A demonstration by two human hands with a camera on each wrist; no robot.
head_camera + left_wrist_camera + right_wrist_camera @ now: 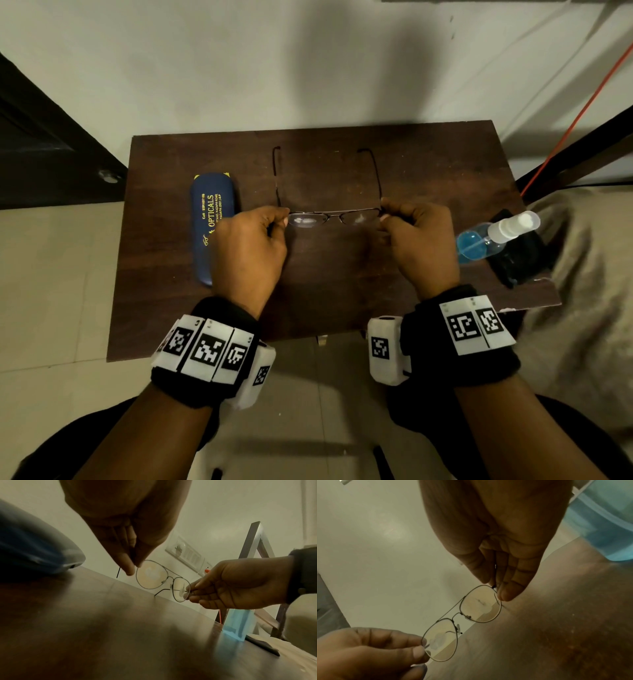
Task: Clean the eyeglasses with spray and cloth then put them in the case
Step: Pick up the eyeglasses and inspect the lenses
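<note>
Thin wire-framed eyeglasses [334, 216] [150, 576] [479, 608] are held above the dark wooden table [325, 291], temples unfolded and pointing away from me. My left hand [274, 222] [133, 566] pinches the left end of the frame; my right hand [387, 217] [496, 589] pinches the right end. Both lenses show smudges. A closed blue eyeglass case [210, 222] [34, 547] lies left of my left hand. A spray bottle [493, 234] of blue liquid lies at the right on a black cloth [520, 253].
The table stands against a pale wall [274, 61]. Its right edge meets a beige fabric [589, 274]. A dark metal frame [575, 161] and an orange cord [582, 113] stand at the back right. Pale floor tiles [51, 274] lie to the left.
</note>
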